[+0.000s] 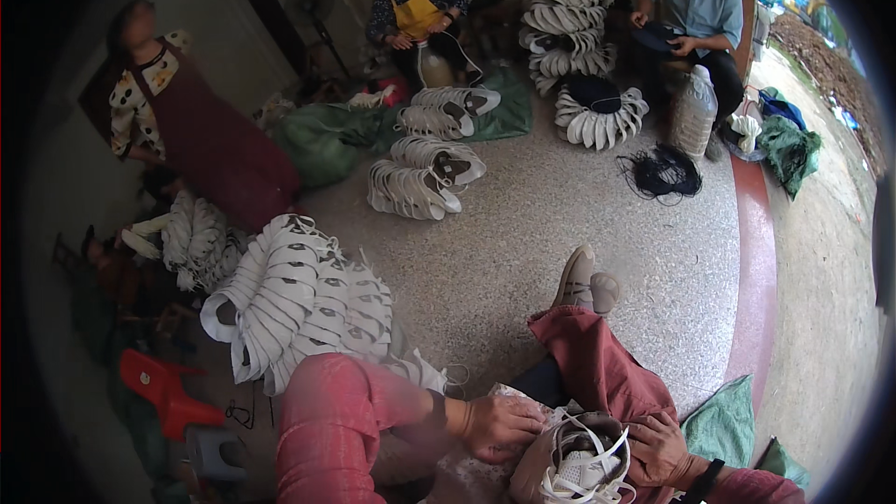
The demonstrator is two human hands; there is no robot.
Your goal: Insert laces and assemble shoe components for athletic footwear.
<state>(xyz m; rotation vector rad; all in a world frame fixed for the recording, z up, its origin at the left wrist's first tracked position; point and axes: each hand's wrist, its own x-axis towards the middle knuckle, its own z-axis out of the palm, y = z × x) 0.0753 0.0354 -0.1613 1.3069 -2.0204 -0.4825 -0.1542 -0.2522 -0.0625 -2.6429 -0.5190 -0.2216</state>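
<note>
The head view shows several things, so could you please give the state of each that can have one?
Shoe: opening facing up
White laces: loose, looped over the shoe
Left hand: fingers bent, grip unclear
Right hand: against the shoe's side
White shoe uppers: nested in rows
Dark cord: loosely tangled
Plastic bottle: standing upright
Red chair: unoccupied
Fan: cannot tell whether running

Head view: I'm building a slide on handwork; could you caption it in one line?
Left hand and right hand either side of a pale, white-laced shoe, stacked white shoe uppers beyond.
</note>
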